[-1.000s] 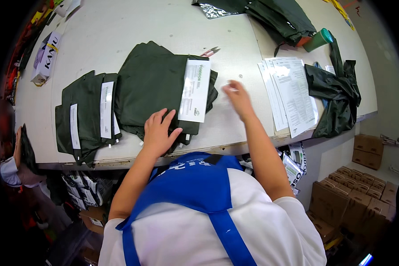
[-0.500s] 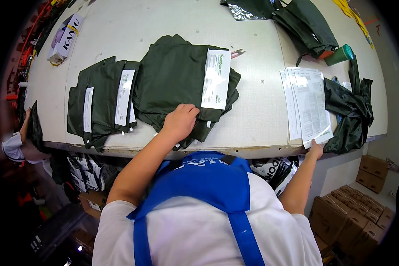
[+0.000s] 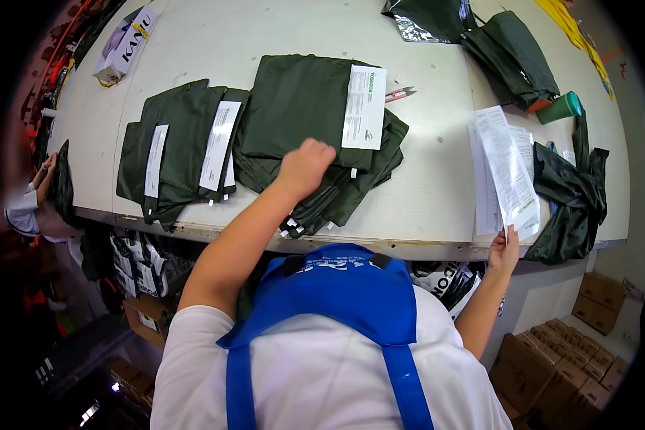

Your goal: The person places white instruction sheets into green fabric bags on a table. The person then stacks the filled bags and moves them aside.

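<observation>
Your table (image 3: 441,172): pale, worn edge
Your left: green pile (image 3: 175,136), white box (image 3: 125,51)
Your middle: larger green stack (image 3: 294,104), snips (image 3: 400,94)
Your right: paper sheets (image 3: 488,208)

Worn on the head, left fisheye of a side-by-side pair. Aimed down and forward over the apron (image 3: 322,294), close in. Upright, unmirrored. Covers left hand (image 3: 307,169), right hand (image 3: 504,251), most of the table (image 3: 430,186), cartons (image 3: 552,365) near right, another person (image 3: 23,213) at left. Bends straight edges toward a dark rim.
</observation>
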Tool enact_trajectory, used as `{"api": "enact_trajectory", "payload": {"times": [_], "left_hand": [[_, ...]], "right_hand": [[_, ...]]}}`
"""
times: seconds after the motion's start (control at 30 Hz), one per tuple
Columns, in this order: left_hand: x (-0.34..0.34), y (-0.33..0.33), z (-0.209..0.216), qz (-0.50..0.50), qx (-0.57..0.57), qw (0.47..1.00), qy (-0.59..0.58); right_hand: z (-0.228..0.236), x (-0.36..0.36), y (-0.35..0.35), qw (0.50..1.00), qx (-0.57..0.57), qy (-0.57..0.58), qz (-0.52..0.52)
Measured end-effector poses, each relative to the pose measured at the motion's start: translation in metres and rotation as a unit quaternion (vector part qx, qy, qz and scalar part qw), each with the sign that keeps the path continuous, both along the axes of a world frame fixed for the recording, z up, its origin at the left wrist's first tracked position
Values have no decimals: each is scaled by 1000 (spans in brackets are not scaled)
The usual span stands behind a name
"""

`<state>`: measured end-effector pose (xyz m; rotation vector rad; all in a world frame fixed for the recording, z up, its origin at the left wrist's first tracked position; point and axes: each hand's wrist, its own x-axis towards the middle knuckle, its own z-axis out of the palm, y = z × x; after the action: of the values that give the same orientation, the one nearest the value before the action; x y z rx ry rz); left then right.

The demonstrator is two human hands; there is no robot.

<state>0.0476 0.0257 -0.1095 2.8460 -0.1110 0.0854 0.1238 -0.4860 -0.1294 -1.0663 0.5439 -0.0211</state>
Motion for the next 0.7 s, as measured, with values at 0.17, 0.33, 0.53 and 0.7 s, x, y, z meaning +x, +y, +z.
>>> {"api": "enact_trajectory", "payload": {"times": [0.17, 0.33, 0.53, 0.7], "left_hand": [[20, 34, 15, -3, -109, 991, -71], [3, 4, -16, -45, -2, 998, 32], [33, 16, -7, 66, -48, 996, -42], [32, 78, 82, 80, -72, 919, -379]], "right_hand": [[32, -6, 57, 999, 0, 16, 31], [19, -6, 82, 994, 35, 26, 103], [17, -13, 86, 982, 71, -4, 173], [57, -22, 116, 986, 46, 14, 158]]}}
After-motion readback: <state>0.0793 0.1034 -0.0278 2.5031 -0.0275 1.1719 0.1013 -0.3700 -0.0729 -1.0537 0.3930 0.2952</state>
